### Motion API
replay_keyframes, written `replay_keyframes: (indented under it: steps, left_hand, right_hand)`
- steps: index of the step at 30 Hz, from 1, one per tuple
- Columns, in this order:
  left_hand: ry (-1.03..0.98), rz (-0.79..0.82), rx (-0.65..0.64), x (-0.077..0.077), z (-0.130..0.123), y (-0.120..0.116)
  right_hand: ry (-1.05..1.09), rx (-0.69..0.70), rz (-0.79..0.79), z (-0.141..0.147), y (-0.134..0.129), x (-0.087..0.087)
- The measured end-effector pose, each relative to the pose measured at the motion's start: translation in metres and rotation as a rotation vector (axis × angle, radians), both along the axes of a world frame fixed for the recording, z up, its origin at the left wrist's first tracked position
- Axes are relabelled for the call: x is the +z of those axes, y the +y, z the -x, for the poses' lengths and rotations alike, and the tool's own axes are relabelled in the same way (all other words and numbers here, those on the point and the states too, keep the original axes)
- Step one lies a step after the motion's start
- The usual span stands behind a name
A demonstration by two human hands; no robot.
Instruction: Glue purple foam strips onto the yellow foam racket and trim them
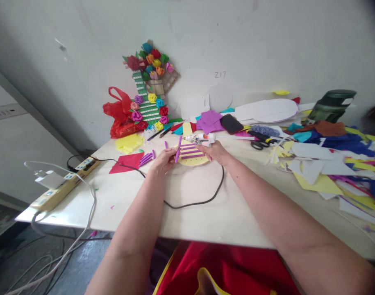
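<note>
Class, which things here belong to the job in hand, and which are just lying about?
Seemingly part of the job: purple stick in the left hand, glue gun in the right hand, yellow piece with purple strips, loose purple sticks.

Apparently lying about: phone, scissors, green bottle, red bag.

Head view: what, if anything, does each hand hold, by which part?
Left hand: a purple stick, by its near end. Right hand: a glue gun, by its handle, mostly hidden.

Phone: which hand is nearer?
Right. The right hand, on the glue gun, is in front of the phone, slightly left; the left hand is farther off, leftward.
</note>
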State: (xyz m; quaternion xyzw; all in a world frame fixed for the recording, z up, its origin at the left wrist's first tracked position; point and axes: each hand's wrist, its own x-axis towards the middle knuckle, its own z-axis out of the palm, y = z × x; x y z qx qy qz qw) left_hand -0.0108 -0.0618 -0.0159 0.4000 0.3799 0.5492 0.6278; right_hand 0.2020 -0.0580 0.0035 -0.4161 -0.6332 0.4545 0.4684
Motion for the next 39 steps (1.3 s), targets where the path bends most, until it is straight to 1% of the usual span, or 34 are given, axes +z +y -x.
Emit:
replay_keyframes:
  steps: [16, 20, 24, 28, 34, 39]
  left_hand:
    - [-0.006, -0.052, -0.038, -0.0026, 0.0016, -0.0004]
    - [-0.027, -0.055, -0.029, -0.0027, 0.0020, -0.0010]
    - [-0.045, -0.044, -0.019, -0.0016, 0.0012, -0.0013]
    - [-0.049, -0.030, -0.003, -0.0009, 0.0000, -0.0014]
    - [-0.049, -0.047, -0.030, -0.0013, 0.0006, -0.0015]
    - [-0.058, -0.047, -0.027, -0.0001, 0.0003, -0.0021]
  right_hand:
    - [0.030, -0.044, -0.026, -0.0005, -0.0004, 0.0020]
    - [0.071, -0.012, -0.035, -0.0003, 0.0010, 0.0010]
    - [0.055, 0.017, -0.039, 0.0005, 0.0008, -0.0004]
    - [0.040, 0.012, -0.025, 0.0017, -0.0005, -0.0003]
    - [0.034, 0.037, -0.016, 0.0030, -0.0017, -0.0003]
    - [0.025, 0.054, -0.017, 0.0031, -0.0017, -0.0010]
